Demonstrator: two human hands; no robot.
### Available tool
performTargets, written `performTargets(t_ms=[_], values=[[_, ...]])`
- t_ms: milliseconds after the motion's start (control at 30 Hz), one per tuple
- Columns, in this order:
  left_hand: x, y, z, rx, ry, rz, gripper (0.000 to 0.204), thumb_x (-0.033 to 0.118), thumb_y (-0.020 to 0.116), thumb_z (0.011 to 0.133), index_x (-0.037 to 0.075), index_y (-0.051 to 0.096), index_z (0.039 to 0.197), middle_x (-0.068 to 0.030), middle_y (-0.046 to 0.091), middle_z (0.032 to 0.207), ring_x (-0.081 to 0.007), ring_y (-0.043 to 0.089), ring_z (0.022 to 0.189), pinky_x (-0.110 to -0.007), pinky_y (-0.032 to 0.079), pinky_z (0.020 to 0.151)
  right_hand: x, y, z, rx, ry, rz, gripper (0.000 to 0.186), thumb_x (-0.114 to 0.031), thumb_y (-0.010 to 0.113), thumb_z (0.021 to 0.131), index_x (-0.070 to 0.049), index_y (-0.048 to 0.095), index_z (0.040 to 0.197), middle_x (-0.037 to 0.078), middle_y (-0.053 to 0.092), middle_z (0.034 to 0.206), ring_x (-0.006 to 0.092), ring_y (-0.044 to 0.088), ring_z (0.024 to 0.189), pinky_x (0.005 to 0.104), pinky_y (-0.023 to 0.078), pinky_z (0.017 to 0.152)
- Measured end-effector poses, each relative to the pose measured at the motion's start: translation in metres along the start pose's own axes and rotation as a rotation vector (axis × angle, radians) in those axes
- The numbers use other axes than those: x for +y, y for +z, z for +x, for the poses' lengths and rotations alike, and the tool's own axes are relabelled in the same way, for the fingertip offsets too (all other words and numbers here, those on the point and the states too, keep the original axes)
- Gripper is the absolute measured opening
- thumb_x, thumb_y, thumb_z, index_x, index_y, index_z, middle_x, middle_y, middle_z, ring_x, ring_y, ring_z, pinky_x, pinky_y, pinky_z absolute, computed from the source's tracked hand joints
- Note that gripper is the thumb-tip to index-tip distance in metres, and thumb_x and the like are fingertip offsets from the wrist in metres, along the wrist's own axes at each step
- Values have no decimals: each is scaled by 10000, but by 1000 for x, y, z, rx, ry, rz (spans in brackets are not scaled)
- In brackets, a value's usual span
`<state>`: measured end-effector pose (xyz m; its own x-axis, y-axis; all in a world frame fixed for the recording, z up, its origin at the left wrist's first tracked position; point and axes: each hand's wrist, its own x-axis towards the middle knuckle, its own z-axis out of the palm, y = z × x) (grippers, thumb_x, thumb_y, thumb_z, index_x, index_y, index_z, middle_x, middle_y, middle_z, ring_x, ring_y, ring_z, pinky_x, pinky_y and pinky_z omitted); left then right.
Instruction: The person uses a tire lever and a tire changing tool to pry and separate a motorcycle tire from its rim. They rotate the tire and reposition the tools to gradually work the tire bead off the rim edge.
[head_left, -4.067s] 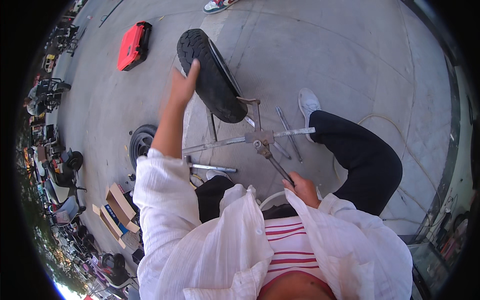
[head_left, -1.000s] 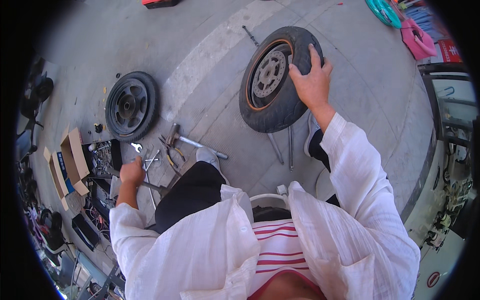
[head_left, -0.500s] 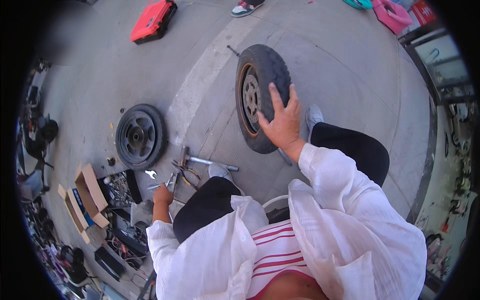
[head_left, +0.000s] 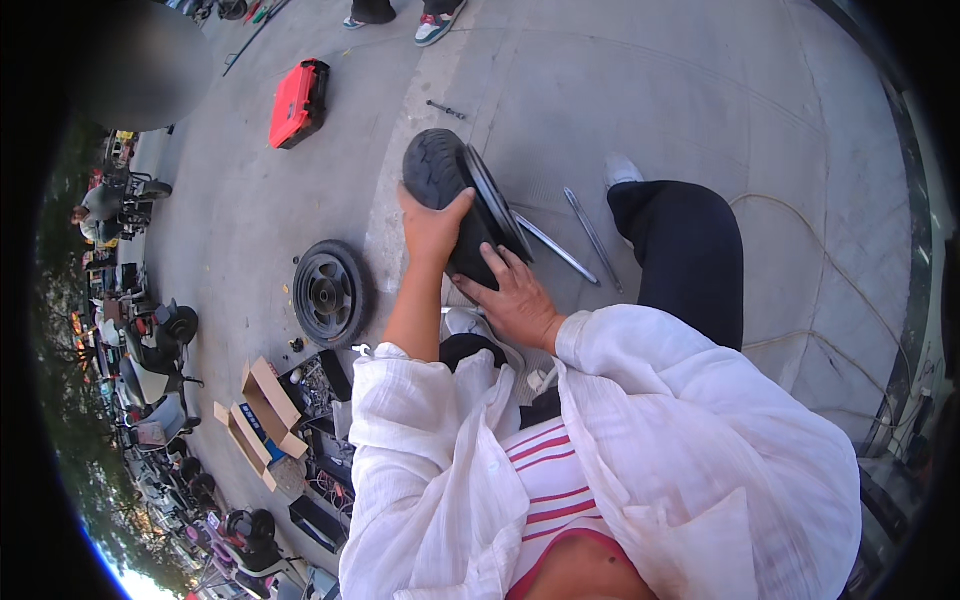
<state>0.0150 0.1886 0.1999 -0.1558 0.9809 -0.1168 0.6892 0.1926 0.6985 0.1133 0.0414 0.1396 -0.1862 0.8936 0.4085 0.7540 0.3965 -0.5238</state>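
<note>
A wheel with a black treaded tyre (head_left: 432, 165) stands tilted on the ground before me, its metal rim edge facing right. My left hand (head_left: 432, 230) grips the tyre's left side, thumb across the tread. At the near lower part, my right hand (head_left: 518, 302) holds the tyre too, fingers laid over the rubber. One metal bar (head_left: 558, 250) emerges from beside the rim, though its far end is hidden. Another metal bar (head_left: 594, 240) lies apart from it, to the right. Left of the wheel, a second wheel (head_left: 326, 293) rests flat.
A red case (head_left: 297, 105) lies farther off, with a long bolt (head_left: 447, 110) nearer the wheel. At lower left are an open cardboard box (head_left: 262, 415) and trays of tools. Another person's shoe (head_left: 437, 25) shows at the top. A pale cord (head_left: 815, 225) loops at right.
My left hand has left the tools and taken hold of the tyre. The wheel has turned and come leftward, and my right hand has shifted to its lower near side. My view has swung.
</note>
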Motion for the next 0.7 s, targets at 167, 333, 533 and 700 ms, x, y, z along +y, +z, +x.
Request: performTargets(t_ms=[167, 333, 533, 700], values=[[-17, 3, -36, 29, 6, -124, 1088, 335, 825, 668, -85, 186, 1441, -300, 452, 1337, -354, 497, 1224, -369, 388, 1028, 33, -23, 5, 276, 346, 472, 405, -114, 621, 827, -12, 499, 1198, 196, 518, 1160, 385, 504, 1088, 421, 402, 974], [-21, 1, -80, 40, 19, -128, 1100, 305, 824, 676, -73, 146, 1455, -288, 385, 1394, -345, 442, 1272, -367, 351, 1055, 65, 2, 4, 58, 473, 596, 365, -204, 616, 871, 23, 568, 1152, 242, 585, 1130, 406, 552, 1068, 436, 437, 928], [-48, 2, -112, 62, 55, -152, 1118, 304, 824, 680, -38, 109, 1470, -289, 367, 1407, -337, 415, 1296, -363, 319, 1079, 62, 31, 1, -53, 444, 711, 352, -279, 571, 907, 11, 591, 1105, 240, 611, 1069, 418, 569, 1011, 459, 451, 878], [-45, -4, -125, 52, 45, -190, 1098, 276, 822, 690, -35, 112, 1468, -289, 369, 1406, -334, 424, 1289, -364, 330, 1071, 59, 31, 0, -70, 309, 600, 246, -212, 567, 886, 13, 574, 985, 243, 616, 950, 447, 575, 902, 494, 463, 798]])
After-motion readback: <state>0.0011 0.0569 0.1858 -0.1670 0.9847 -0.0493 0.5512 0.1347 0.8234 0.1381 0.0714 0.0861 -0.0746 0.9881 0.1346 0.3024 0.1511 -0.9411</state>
